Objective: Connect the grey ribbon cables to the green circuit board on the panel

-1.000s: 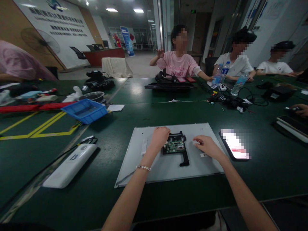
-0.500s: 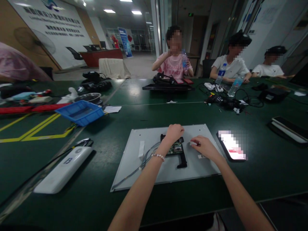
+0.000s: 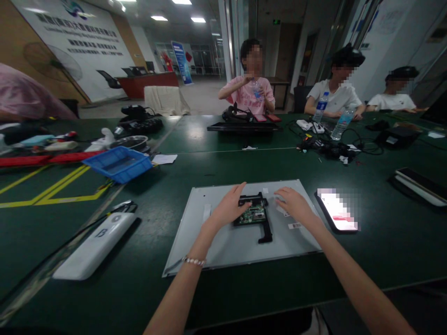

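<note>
Left hand, thumb and fingers apart, was at the left side of a circuit board in a black frame on a white panel; right hand, fingers spread, was to the board's right.

Through our one head-worn camera we look forward and down across the green table, our left hand near at six o'clock, our right hand at four, the lettered wall far off at ten.
</note>
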### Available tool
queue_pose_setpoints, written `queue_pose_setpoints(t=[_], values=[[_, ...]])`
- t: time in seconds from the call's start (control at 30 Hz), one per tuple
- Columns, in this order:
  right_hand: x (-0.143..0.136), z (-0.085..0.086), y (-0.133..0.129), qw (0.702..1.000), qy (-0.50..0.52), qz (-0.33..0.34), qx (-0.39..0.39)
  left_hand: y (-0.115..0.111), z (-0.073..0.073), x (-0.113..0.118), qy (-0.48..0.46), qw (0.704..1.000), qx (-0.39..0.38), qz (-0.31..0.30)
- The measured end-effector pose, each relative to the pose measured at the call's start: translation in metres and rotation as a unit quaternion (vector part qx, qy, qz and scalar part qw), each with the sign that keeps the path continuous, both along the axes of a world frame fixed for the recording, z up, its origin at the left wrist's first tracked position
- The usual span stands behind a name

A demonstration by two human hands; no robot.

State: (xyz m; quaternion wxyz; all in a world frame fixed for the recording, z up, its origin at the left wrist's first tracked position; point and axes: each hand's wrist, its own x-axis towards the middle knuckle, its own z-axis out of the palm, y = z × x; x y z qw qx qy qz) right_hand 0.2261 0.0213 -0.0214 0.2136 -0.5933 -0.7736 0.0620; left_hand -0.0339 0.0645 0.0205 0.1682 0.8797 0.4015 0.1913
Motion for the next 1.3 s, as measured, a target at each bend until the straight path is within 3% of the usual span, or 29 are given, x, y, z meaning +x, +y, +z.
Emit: queue_pose_setpoints(t=[0.2, 0.3, 0.53, 0.67, 0.8, 1.07, 1.3], values=[[-0.020, 0.018, 0.030, 0.986, -0.160, 0.050, -0.012, -0.017, -0.008, -0.019, -0.035, 0.991, -0.126, -0.028], [-0.027, 0.021, 0.035, 0.979, -0.195, 0.052, -0.013, -0.018, -0.013, -0.021, -0.034, 0.987, -0.156, -0.030], [-0.035, 0.023, 0.033, 0.991, -0.134, 0.012, -0.002, -0.016, -0.022, -0.023, -0.063, 0.984, -0.166, -0.019], [-0.053, 0.032, 0.031, 0.991, -0.118, 0.057, 0.008, -0.016, -0.024, -0.024, -0.069, 0.985, -0.157, -0.016], [-0.066, 0.036, 0.031, 0.986, -0.144, 0.075, -0.029, -0.017, -0.024, -0.024, -0.070, 0.985, -0.155, -0.017], [-0.063, 0.027, 0.035, 0.990, -0.113, 0.070, -0.051, -0.015, -0.029, -0.026, -0.074, 0.986, -0.143, -0.034], [-0.064, 0.029, 0.036, 0.992, -0.104, 0.055, -0.050, -0.016, -0.028, -0.026, -0.076, 0.985, -0.154, -0.025]])
